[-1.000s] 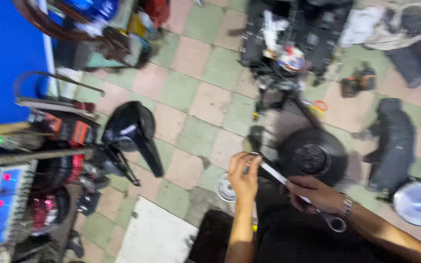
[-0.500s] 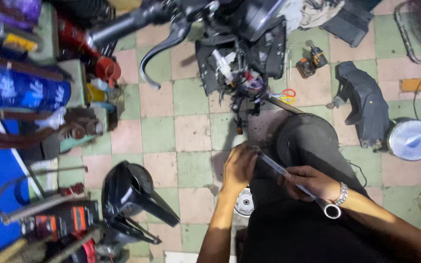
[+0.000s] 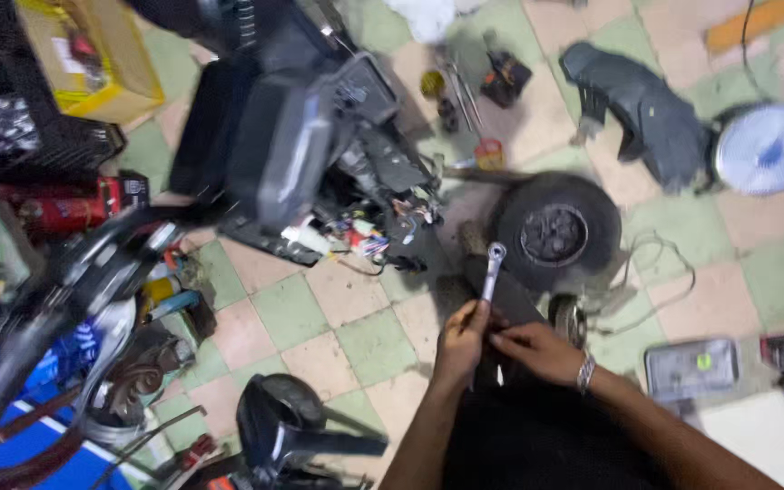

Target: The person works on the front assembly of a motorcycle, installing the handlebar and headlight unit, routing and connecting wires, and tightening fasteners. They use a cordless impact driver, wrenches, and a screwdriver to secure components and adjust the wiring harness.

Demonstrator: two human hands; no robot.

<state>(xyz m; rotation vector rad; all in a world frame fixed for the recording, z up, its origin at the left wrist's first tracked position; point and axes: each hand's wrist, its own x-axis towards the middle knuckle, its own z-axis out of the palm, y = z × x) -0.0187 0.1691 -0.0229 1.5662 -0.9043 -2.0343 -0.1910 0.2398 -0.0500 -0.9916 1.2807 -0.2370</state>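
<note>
A slim silver metal ring spanner (image 3: 490, 272) stands nearly upright over the checked tile floor (image 3: 356, 336), ring end up. The left hand (image 3: 461, 338) is closed around its shaft; the right hand (image 3: 537, 349) (bracelet at the wrist) pinches its lower end. A small black rubber wheel (image 3: 555, 231) lies just beyond.

A wheel (image 3: 555, 231) lies right of the scooter body (image 3: 310, 145), with a fan (image 3: 764, 148) farther right and a wrench (image 3: 490, 272) just near of the wheel.
</note>
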